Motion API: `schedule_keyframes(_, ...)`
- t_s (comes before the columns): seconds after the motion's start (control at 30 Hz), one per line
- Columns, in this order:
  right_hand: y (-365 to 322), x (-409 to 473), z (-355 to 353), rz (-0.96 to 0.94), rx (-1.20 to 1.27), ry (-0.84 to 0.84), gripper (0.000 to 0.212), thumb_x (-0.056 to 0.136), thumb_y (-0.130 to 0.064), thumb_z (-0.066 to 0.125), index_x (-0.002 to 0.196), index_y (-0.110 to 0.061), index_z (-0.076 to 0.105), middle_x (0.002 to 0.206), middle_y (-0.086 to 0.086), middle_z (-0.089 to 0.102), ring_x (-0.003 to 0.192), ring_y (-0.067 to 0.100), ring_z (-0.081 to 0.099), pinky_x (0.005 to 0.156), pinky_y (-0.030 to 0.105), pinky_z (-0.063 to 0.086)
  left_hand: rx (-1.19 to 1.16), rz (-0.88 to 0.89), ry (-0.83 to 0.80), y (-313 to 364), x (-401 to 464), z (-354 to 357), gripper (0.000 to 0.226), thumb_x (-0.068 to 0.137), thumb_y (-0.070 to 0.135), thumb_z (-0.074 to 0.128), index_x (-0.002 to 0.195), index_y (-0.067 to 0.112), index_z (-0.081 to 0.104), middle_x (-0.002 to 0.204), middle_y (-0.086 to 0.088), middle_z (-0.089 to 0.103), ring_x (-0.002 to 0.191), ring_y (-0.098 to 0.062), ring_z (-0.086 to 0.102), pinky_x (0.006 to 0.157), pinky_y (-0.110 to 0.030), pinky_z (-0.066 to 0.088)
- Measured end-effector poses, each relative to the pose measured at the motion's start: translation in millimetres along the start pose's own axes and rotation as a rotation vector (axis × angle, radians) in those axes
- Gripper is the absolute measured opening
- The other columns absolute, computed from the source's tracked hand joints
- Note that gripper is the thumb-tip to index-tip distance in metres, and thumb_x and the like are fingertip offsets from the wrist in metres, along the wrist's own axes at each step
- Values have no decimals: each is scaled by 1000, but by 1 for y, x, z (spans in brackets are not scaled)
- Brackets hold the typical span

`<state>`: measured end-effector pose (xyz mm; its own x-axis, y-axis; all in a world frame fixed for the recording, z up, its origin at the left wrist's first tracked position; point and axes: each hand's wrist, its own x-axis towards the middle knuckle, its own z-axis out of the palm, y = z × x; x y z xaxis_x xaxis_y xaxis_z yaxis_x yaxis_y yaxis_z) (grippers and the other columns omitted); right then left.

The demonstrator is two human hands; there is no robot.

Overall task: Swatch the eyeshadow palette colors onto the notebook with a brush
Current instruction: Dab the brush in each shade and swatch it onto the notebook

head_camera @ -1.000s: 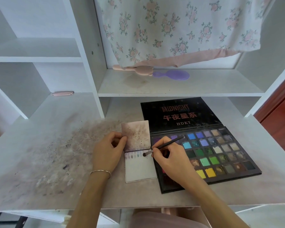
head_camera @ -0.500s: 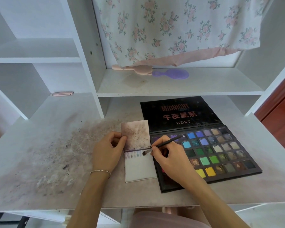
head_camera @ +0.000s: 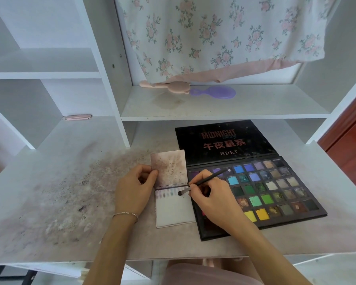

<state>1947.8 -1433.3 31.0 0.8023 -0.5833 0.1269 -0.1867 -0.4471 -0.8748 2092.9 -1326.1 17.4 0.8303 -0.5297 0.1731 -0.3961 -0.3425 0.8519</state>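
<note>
brush: 1, dark handle, in right hand [head_camera: 212, 194]; long axis runs diagonal, tip [head_camera: 180, 193] pointing down-left, tail end up-right over palette
brush tip: touching lower page of notebook [head_camera: 173, 210], at right end of swatch row [head_camera: 167, 193]
right grip: thumb + fingers pinching brush handle near ferrule; heel of hand lies over palette's left cols
left hand [head_camera: 132, 192]: fingers curled, thumb + fingertip pinching left edge of notebook's flipped-up page [head_camera: 169, 167]
notebook: 1, small, open, on table [head_camera: 60, 192], touching left side of palette
eyeshadow palette [head_camera: 275, 188]: 1, open flat, lid [head_camera: 224, 142] lying away from person; pans in 5 rows, cols partly hidden by hand, can't count all
vs 0.5 s ago: tip in about same spot at row's end, both hands same grips; no clear shift
table: powder stains spread on left half
shelf [head_camera: 224, 110]: 2 hand mirrors/brushes, 1 pink [head_camera: 173, 87], 1 purple [head_camera: 216, 92], touching
wrist: 1 thin bracelet [head_camera: 125, 214], left arm
</note>
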Motion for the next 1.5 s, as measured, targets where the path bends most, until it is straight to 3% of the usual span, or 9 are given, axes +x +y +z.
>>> schedule_keyframes(0.23,0,0,0,1,-2,2,22,88,-16,53,75,-32,48,69,-8,59,66,-5,54,56,7,43,13,-3,9,1,0,0,24,83,20,64,70,39,56,67,18,62,63,5,57,56,-1,39)
schedule_keyframes(0.4,0,0,0,-1,-5,11,22,88,-16,53,75,-32,48,68,-9,58,67,-5,54,57,7,43,20,-5,3,1,0,0,23,84,21,64,70,37,57,68,17,62,66,1,58,58,-11,39)
schedule_keyframes(0.57,2,0,1,-8,2,14,21,86,-15,55,74,-32,50,68,-9,58,68,-3,55,58,8,44,20,-8,6,1,-1,0,22,84,21,64,70,37,57,68,16,62,66,1,58,59,-12,39)
schedule_keyframes(0.77,1,-2,-9,-7,222,270,18,88,-9,53,82,-26,57,74,-2,66,69,24,61,61,32,52,14,-19,7,1,-1,0,23,83,20,64,69,36,56,68,16,62,67,-1,58,60,-13,39)
schedule_keyframes(0.83,4,-4,-20,-18,259,352,21,89,-5,51,84,-24,59,75,-8,67,68,21,61,59,25,51,16,-22,9,0,-1,0,23,83,20,64,69,36,56,68,15,62,67,-1,58,60,-13,39)
schedule_keyframes(0.97,15,-11,-49,-15,275,465,25,90,0,47,85,-22,59,67,-3,62,63,3,59,59,11,48,24,-23,-1,-1,0,0,21,84,21,64,70,35,57,69,13,63,68,-1,58,59,-13,39)
schedule_keyframes(1.17,37,-23,-88,74,256,559,20,91,-5,46,85,-22,55,84,-3,64,78,-4,65,50,12,51,39,-15,-3,-2,1,0,21,84,20,64,71,34,57,70,15,62,68,0,57,59,-14,37)
schedule_keyframes(1.37,58,-27,-121,123,69,689,15,90,-3,45,85,-13,54,75,-4,61,67,-9,60,51,5,45,84,-8,4,-4,2,1,4,85,19,63,82,21,62,70,16,57,69,1,52,59,-13,34)
schedule_keyframes(1.5,68,-28,-128,173,-4,726,18,90,-9,47,79,-22,52,71,-3,60,65,1,62,47,8,44,120,15,12,-1,2,2,4,85,19,63,82,20,61,68,14,56,67,3,49,59,-13,32)
